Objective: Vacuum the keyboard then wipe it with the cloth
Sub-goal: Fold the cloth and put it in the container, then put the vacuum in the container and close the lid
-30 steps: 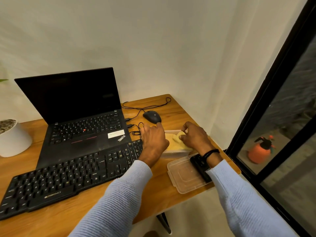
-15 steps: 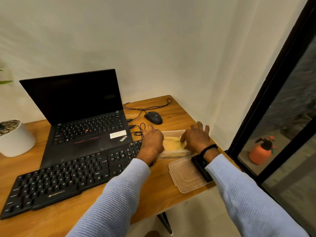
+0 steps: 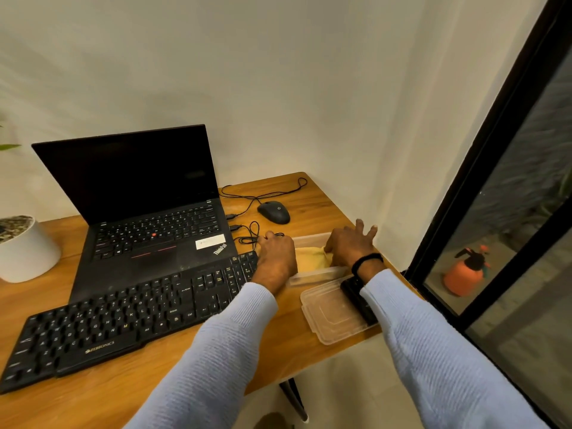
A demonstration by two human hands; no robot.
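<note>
Keyboard (image 3: 123,323): black, lies slantwise along the front of the wooden desk (image 3: 123,391); neither hand is on its keys.
Tub (image 3: 315,275): clear plastic, just off the keyboard's right end, uncovered.
Cloth (image 3: 311,258): yellow, bunched inside the tub, so right of the keyboard and apart from it.
Left hand (image 3: 277,257): at the keyboard's far right corner, back facing up, set against the tub's left wall. Its fingers bend down out of sight, so I cannot tell whether they clasp the tub.
Right hand (image 3: 348,246): beyond the keyboard's right end, over the tub's right side. The fingers (image 3: 359,226) are straight and splayed, grasping nothing; the thumb side touches the cloth. A black band (image 3: 366,261) circles the wrist.
Lid (image 3: 331,317): clear, flat on the desk, right of the keyboard and nearer the desk's front edge than the tub.
Black device (image 3: 356,294): right of the keyboard, beside the lid, partly hidden under the right wrist; too hidden to name.
Laptop (image 3: 145,243): open with a dark screen, directly behind the keyboard.
Mouse (image 3: 274,212): black, behind the keyboard's right end, past the tub.
Cable (image 3: 250,233): looped between the laptop and the left hand.
Pot (image 3: 28,252): white, behind the keyboard's left end.
</note>
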